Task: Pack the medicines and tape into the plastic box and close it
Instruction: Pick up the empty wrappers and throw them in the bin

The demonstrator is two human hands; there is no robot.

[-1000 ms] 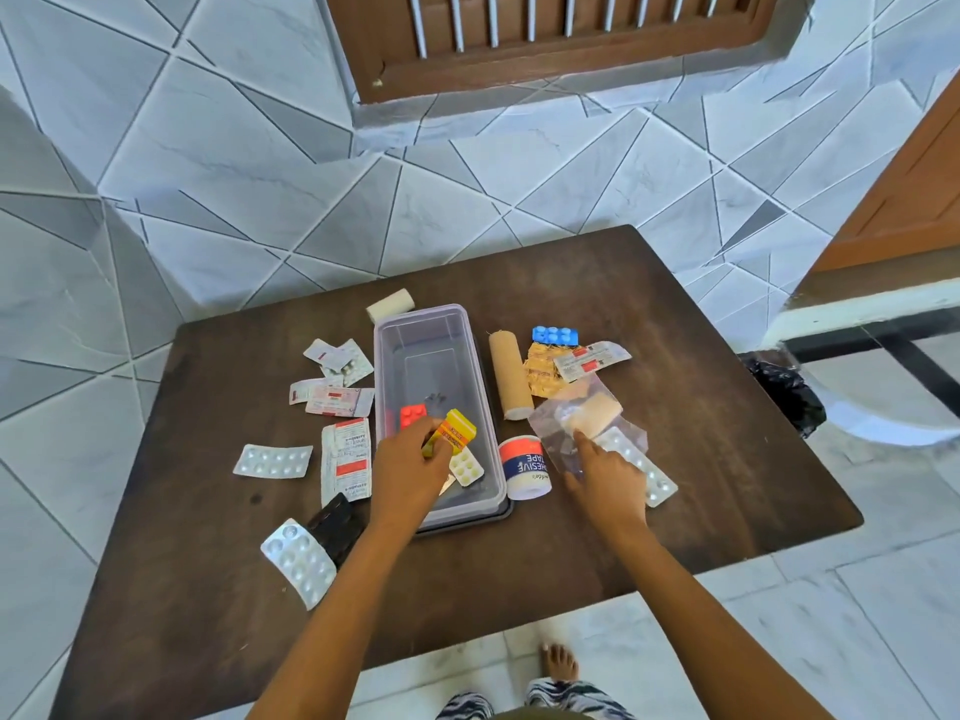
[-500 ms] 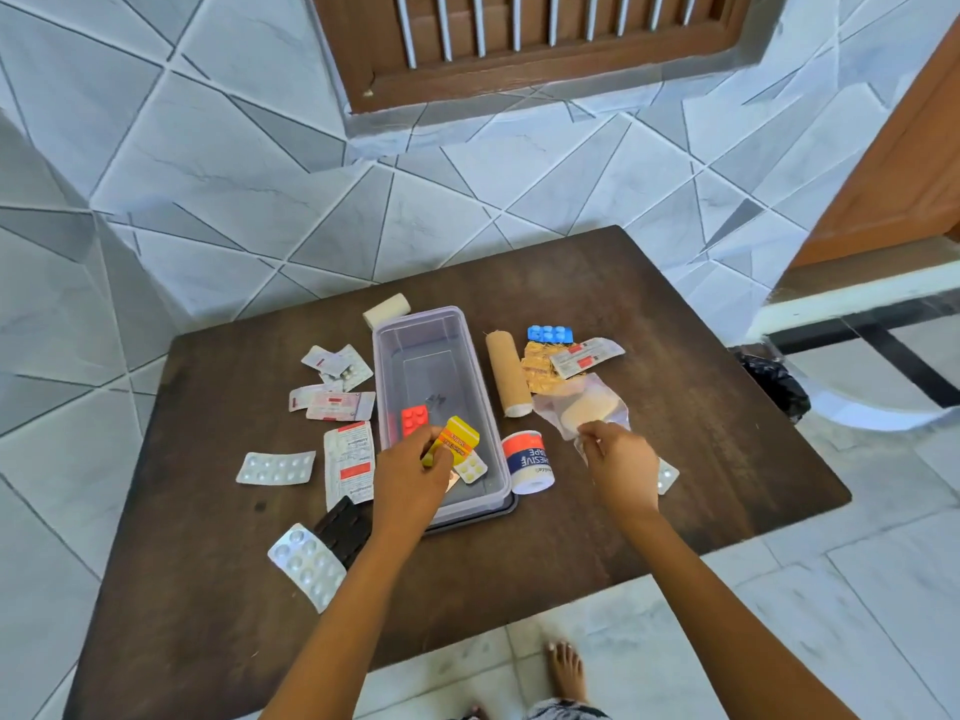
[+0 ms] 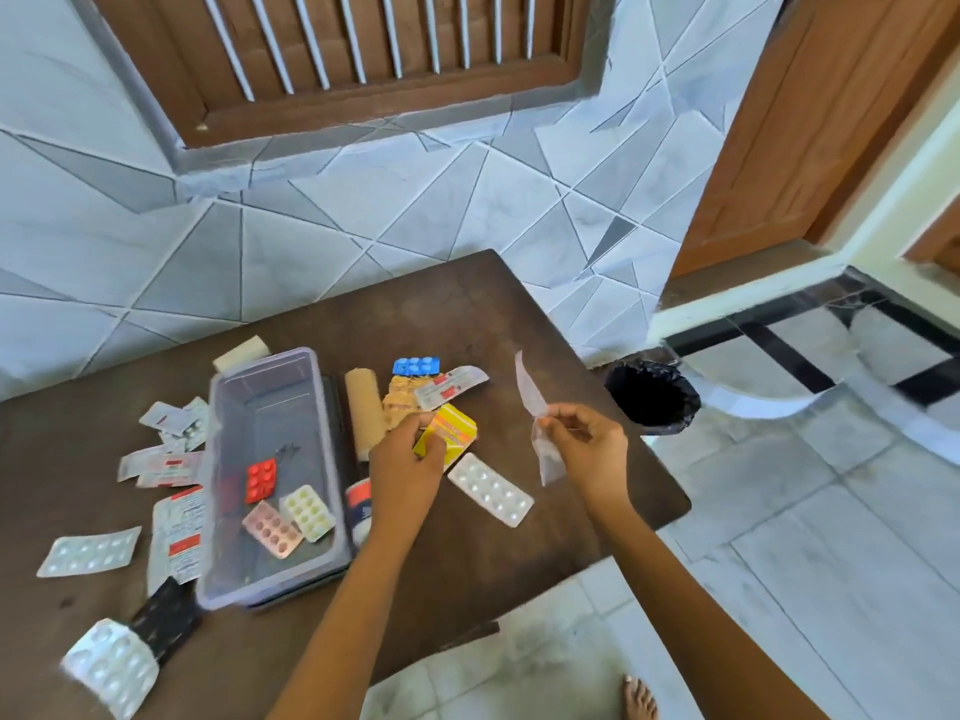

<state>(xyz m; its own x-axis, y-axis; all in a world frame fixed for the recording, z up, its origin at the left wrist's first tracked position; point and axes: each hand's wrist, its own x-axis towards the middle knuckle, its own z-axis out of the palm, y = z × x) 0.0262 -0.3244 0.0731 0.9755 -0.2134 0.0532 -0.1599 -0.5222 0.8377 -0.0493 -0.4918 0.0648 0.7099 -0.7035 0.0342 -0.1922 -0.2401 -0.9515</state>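
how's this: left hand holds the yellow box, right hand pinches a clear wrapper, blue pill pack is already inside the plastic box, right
No. The head view shows the blue pill pack lying on the table outside the plastic box, off its far right side. The left hand does hold the yellow box and the right hand does pinch the clear wrapper.

Open clear plastic box [image 3: 270, 407] holding red blister [image 3: 261, 479], pink blister [image 3: 271, 529], pale-yellow blister [image 3: 307, 512]; tape roll [image 3: 359, 504] just beside its right wall
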